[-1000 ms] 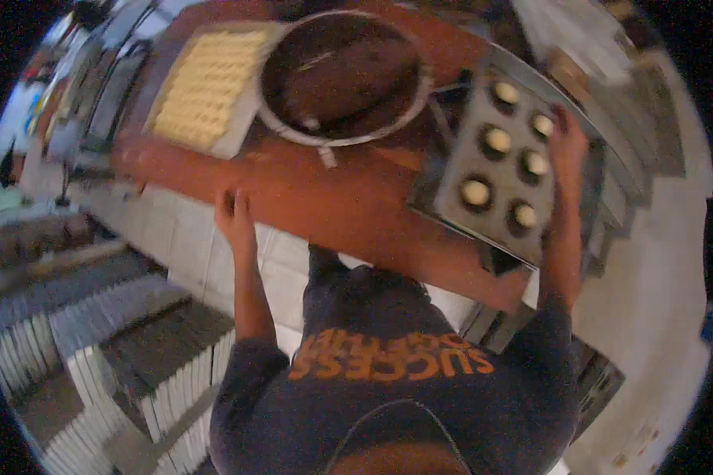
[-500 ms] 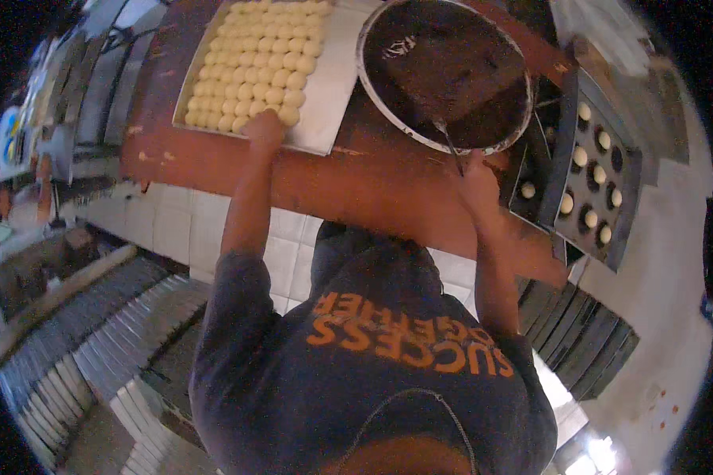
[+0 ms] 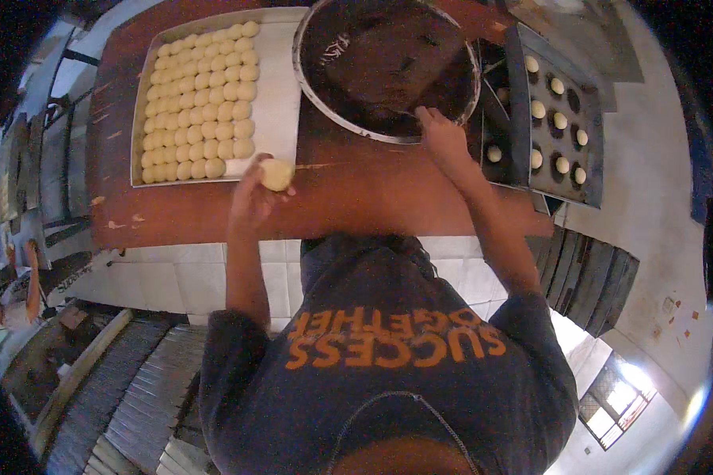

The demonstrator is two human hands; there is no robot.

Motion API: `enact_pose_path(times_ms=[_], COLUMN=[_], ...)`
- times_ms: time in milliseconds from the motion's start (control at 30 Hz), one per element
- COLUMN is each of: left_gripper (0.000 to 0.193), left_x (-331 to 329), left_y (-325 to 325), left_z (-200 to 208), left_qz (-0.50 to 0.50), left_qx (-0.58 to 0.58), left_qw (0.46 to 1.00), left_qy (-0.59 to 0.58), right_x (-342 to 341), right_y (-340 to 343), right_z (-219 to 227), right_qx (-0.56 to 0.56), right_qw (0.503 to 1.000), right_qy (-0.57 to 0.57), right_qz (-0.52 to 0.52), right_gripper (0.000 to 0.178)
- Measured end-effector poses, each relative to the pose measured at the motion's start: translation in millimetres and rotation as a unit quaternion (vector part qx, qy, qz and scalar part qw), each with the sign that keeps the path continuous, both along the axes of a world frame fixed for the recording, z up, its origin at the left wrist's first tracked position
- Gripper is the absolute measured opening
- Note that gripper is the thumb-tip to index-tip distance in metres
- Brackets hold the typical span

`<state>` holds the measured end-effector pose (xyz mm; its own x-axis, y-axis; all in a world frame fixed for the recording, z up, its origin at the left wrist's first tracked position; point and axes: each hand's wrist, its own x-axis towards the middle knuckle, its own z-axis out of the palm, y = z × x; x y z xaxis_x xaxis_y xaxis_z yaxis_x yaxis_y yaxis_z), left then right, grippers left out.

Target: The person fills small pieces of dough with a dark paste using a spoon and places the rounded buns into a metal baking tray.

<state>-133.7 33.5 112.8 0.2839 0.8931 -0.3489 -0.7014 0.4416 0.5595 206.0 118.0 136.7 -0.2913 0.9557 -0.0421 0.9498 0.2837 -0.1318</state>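
Observation:
Near the table's front edge, my left hand (image 3: pixel 253 194) is closed around a pale dough ball (image 3: pixel 277 174), which looks flattened. Just beyond it lies a shallow metal tray (image 3: pixel 276 87) with tight rows of dough balls (image 3: pixel 202 99) on its left side. To the right stands a wide round basin (image 3: pixel 313 95) of dark brown paste (image 3: pixel 388 55). My right hand (image 3: pixel 445 141) is over the basin's near rim, gripping a thin metal tool (image 3: pixel 406 113). The tool's working end is at the paste, and its shape cannot be made out.
At the right, a dark baking tray (image 3: pixel 596 131) with spaced dough balls (image 3: pixel 560 120) rests partly over another dark tray (image 3: pixel 491 170). The reddish-brown table (image 3: pixel 356 206) ends close to my body. Stacked trays (image 3: pixel 586 277) stand below at the right. Another person (image 3: pixel 24 297) is at the far left.
My left hand has lifted a dough ball off the tray's near corner and drawn it toward me. My right hand has moved farther over the basin with the tool. The view has shifted.

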Motion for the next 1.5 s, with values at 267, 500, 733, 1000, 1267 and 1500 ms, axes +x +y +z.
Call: enact_pose_path(times_ms=[267, 500, 733, 1000, 1267, 1500], left_gripper=[0.029, 0.023, 0.019, 0.026, 0.031, 0.029], left_x=[112.4, 138.8, 161.5, 107.3, 111.0, 137.7], left_y=[-62.4, -63.5, -70.4, -28.5, 34.7, 66.2], left_z=[-56.6, -122.8, -110.1, -105.8, 6.1, 44.9], left_qz=[-0.071, 0.032, -0.085, -0.083, 0.072, 0.038], left_qx=[0.215, 0.185, 0.240, 0.066, -0.009, -0.039], left_qw=[0.807, 0.576, 0.578, 0.879, 0.997, 0.997], left_qy=[0.545, 0.796, 0.775, 0.464, -0.003, -0.047], right_x=[104.8, 102.6, 67.4, 57.8, 15.2, -46.5], right_y=[89.7, 145.0, 126.6, 130.1, -8.8, -45.9], right_z=[40.2, -20.4, -5.5, 23.0, 50.3, 41.2], right_qx=[0.026, 0.077, -0.014, -0.352, -0.250, 0.186], right_qw=[0.987, 0.969, 0.964, 0.882, 0.835, 0.925], right_qy=[-0.156, -0.210, -0.227, -0.153, 0.472, 0.329], right_qz=[0.033, 0.100, 0.140, 0.275, -0.134, -0.027], right_gripper=[0.018, 0.016, 0.017, 0.020, 0.014, 0.031])
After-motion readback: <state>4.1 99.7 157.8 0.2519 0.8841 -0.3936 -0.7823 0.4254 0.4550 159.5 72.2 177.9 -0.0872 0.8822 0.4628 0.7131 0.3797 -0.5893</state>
